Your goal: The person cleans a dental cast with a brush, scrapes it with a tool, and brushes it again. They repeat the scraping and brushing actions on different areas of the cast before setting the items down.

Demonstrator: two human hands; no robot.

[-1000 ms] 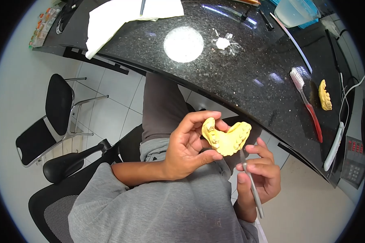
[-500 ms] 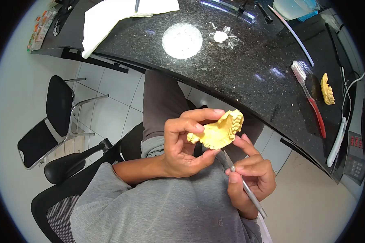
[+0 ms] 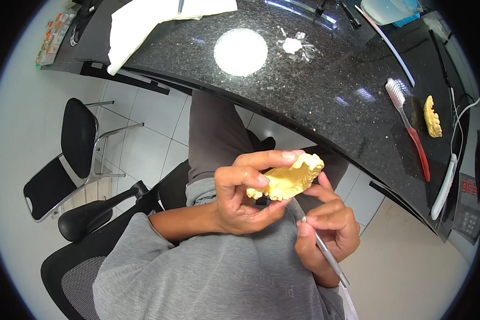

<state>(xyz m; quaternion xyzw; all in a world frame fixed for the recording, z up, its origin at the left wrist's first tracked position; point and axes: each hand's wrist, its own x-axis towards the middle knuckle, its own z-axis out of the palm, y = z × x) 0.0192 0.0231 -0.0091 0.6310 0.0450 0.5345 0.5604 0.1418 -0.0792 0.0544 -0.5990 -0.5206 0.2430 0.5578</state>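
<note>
Over my lap, my left hand (image 3: pixel 245 192) grips a yellow dental cast (image 3: pixel 289 180) between thumb and fingers, its row of teeth facing down and right. My right hand (image 3: pixel 329 229) pinches a slim metal knife (image 3: pixel 329 257) by its grey handle. The blade points up and left, and its tip is close under the cast's lower edge; whether it touches cannot be made out.
On the dark speckled table (image 3: pixel 325 106) lie a red-handled brush (image 3: pixel 412 130), a second yellow cast (image 3: pixel 432 117), a white cloth (image 3: pixel 138 26) and a crumpled clear wrapper (image 3: pixel 292 46). A black chair (image 3: pixel 79 138) stands at the left.
The cast has tilted in my left hand, its right end now a little lower. My right hand and the knife have shifted slightly left.
</note>
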